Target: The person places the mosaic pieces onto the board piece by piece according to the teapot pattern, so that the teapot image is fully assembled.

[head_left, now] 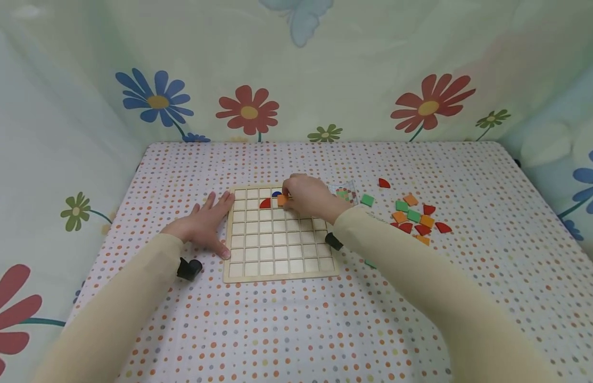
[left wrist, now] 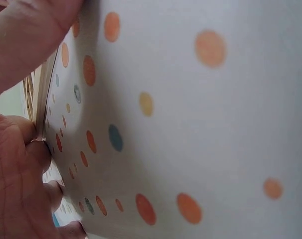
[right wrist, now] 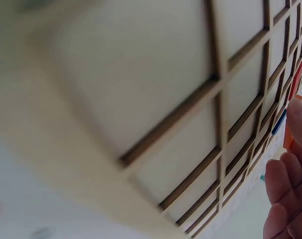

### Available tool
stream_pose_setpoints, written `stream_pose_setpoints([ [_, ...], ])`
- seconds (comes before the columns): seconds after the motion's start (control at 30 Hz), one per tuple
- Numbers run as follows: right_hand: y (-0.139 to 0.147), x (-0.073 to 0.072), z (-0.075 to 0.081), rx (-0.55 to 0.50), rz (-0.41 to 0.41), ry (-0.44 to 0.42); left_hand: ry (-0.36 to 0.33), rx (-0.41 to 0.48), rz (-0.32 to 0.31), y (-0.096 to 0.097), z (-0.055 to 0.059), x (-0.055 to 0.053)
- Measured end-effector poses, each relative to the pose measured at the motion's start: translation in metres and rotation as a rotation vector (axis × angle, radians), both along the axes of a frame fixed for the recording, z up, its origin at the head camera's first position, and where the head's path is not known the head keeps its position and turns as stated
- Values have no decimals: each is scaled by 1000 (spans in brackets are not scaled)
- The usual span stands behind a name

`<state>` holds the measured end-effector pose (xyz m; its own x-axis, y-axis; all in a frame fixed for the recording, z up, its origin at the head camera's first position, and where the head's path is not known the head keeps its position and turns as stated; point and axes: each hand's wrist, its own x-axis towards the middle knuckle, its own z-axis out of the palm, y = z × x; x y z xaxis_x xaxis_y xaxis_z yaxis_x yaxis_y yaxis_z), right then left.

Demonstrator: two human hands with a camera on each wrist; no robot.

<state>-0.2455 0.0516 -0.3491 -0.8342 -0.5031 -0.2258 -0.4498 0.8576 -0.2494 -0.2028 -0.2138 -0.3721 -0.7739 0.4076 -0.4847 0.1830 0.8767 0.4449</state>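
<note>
A wooden grid board [head_left: 266, 252] lies flat on the table. My left hand [head_left: 200, 224] rests at its left edge with the fingers spread, fingertips and thumb touching the rim. Over the upper rows, my right hand [head_left: 310, 196] pinches an orange square tile [head_left: 281, 200], which also shows as an orange edge [right wrist: 288, 138] in the right wrist view. A red quarter-circle tile [head_left: 265, 203] sits in a cell just left of it. Beside it, in the top row, is a blue tile [head_left: 276, 194], partly hidden. Several cells lie behind my right hand.
A small printed pattern card [head_left: 350, 196] lies right of the board, partly covered by my wrist, with a green tile [head_left: 367, 200] nearby. Farther right are scattered red, orange and green tiles [head_left: 413, 215]. One red tile [head_left: 384, 183] lies apart behind them.
</note>
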Motion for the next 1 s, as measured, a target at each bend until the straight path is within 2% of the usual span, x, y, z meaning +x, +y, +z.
stream_pose_setpoints([
  [0.23, -7, -4, -3, 19, -13, -1, 11, -7, 1, 1, -2, 0],
  [0.53, -7, -8, -9, -57, 16, -55, 10, -13, 6, 1, 1, 0],
  [0.67, -6, -7, -9, -61, 32, -36, 14, -20, 10, 1, 1, 0],
  [0.9, -6, -3, -8, -105, 36, -68, 12, -5, 16, 2, 0, 0],
  [1.0, -4, 1, -6, -117, 38, -51, 11, 1, 16, 1, -2, 0],
])
